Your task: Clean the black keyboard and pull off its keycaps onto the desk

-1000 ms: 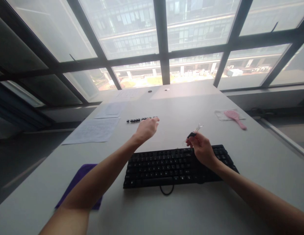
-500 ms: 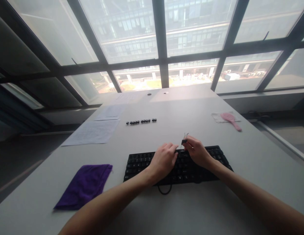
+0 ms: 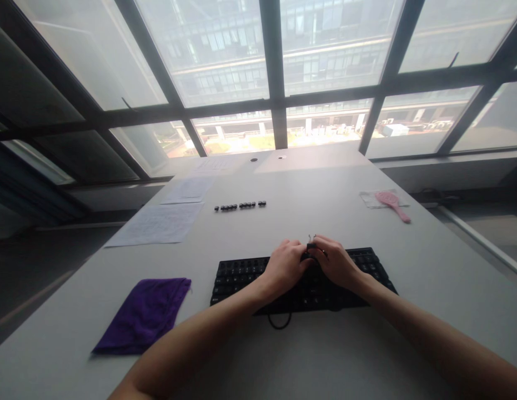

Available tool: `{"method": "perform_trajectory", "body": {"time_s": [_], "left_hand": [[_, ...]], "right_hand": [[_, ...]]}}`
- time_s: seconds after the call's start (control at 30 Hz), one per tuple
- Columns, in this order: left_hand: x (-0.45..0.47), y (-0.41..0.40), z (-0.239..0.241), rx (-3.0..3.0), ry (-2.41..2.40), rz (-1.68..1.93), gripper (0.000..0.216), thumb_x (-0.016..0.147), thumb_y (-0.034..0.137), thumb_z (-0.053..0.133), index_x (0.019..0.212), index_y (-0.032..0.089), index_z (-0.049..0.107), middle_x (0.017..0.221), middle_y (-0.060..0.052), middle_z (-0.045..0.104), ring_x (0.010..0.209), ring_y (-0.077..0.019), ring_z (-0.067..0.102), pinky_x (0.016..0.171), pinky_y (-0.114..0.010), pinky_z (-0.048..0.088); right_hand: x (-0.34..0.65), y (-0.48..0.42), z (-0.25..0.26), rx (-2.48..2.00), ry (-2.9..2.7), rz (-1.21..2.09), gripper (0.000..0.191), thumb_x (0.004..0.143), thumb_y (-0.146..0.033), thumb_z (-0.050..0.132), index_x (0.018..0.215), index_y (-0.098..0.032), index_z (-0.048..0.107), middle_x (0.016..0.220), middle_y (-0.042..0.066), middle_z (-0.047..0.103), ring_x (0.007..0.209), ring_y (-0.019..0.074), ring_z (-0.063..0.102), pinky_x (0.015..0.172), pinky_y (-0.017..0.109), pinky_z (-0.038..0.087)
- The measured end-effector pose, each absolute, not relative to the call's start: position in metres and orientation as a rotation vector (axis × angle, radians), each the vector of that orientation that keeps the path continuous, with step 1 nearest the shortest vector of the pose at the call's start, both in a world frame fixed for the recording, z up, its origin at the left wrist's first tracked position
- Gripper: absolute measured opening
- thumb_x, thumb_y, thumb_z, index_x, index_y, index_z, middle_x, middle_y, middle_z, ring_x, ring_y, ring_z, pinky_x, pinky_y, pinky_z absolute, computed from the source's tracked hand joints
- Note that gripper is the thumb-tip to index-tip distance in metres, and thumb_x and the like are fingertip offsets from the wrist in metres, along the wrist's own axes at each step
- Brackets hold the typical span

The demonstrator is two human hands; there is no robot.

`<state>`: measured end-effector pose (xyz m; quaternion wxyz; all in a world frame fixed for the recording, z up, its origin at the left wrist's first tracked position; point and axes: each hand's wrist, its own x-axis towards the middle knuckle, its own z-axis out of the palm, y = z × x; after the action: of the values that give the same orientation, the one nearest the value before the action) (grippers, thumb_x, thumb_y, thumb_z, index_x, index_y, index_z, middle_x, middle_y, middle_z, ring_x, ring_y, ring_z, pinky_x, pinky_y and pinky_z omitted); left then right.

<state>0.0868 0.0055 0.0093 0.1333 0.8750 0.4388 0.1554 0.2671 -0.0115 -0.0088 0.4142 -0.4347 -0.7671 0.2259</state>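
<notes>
"So, where is the slim tool with a black grip and thin wire prongs [image 3: 311,245]?"

"Roughly upright at the far edge of the long black plastic keyboard [image 3: 237,278], wire tips up, its lower end hidden between the hands"

"And the fingers?"

"Those of the right hand [image 3: 336,264] are pinched around the grip; the left hand [image 3: 286,265] is bent just beside it, over the keyboard, and I cannot tell whether its fingers hold anything"

"How would that tool handle?"

"Light, I'd judge, with springy wire that could bend, so the grip is the place to take hold; the keyboard looks stiff, best steadied by its frame"

"Can you count everything?"

"One tool, one keyboard, one loop of black cable [image 3: 280,328] at its near edge. Farther off on the white table [image 3: 316,189], what look like eleven small black keycaps [image 3: 247,205] in a row, grouped one, four, four and two. Then one flat purple cloth pouch [image 3: 141,316] to the left, one pink oval-headed hairbrush [image 3: 390,203] to the right, and at least two white paper sheets [image 3: 160,223]"
</notes>
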Motion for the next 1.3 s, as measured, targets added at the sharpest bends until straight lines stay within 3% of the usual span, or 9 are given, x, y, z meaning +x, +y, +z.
{"method": "perform_trajectory", "body": {"time_s": [0.2, 0.77, 0.93, 1.07, 1.3], "left_hand": [[0.088, 0.012, 0.005, 2.524, 1.245, 0.465, 0.011, 0.089, 0.035, 0.066, 0.088, 0.024, 0.069, 0.087, -0.003, 0.065, 0.089, -0.0223, 0.059, 0.076, -0.033, 0.048], [0.096, 0.005, 0.001, 2.578, 1.188, 0.613, 0.02, 0.099, 0.033, 0.051, 0.091, 0.02, 0.064, 0.089, -0.006, 0.062, 0.085, -0.0185, 0.059, 0.077, -0.031, 0.05], [0.095, 0.003, 0.0, 2.483, 1.135, 0.806, 0.012, 0.098, 0.029, 0.055, 0.106, 0.023, 0.061, 0.102, -0.005, 0.065, 0.096, -0.0197, 0.061, 0.083, -0.032, 0.051], [0.093, -0.001, 0.002, 2.429, 1.13, 0.912, 0.027, 0.097, 0.028, 0.057, 0.123, 0.025, 0.05, 0.105, -0.003, 0.067, 0.098, -0.0193, 0.062, 0.084, -0.032, 0.051], [0.094, -0.006, 0.012, 2.793, 1.171, 0.659, 0.019, 0.101, 0.027, 0.046, 0.118, 0.026, 0.055, 0.1, -0.004, 0.065, 0.091, -0.02, 0.06, 0.079, -0.032, 0.049]], "right_hand": [[0.269, -0.014, -0.011, -1.072, -1.878, 0.585, 0.02, 0.097, -0.024, 0.047, 0.079, -0.021, 0.054, 0.079, 0.002, 0.056, 0.072, 0.0175, 0.05, 0.067, 0.03, 0.041], [0.27, -0.013, -0.009, -1.112, -1.762, 0.497, 0.022, 0.095, -0.025, 0.05, 0.073, -0.022, 0.051, 0.072, 0.001, 0.055, 0.068, 0.0174, 0.049, 0.066, 0.031, 0.042], [0.268, -0.012, -0.014, -1.163, -1.691, 0.434, 0.017, 0.097, -0.027, 0.047, 0.082, -0.023, 0.054, 0.078, 0.003, 0.06, 0.073, 0.0194, 0.055, 0.071, 0.032, 0.044], [0.267, -0.013, -0.014, -1.208, -1.659, 0.471, 0.016, 0.099, -0.028, 0.046, 0.087, -0.023, 0.055, 0.081, 0.003, 0.065, 0.075, 0.0197, 0.06, 0.073, 0.032, 0.045], [0.267, -0.012, -0.012, -1.246, -1.631, 0.481, 0.019, 0.099, -0.032, 0.044, 0.084, -0.023, 0.051, 0.07, -0.001, 0.06, 0.061, 0.0161, 0.052, 0.062, 0.028, 0.04]]}}
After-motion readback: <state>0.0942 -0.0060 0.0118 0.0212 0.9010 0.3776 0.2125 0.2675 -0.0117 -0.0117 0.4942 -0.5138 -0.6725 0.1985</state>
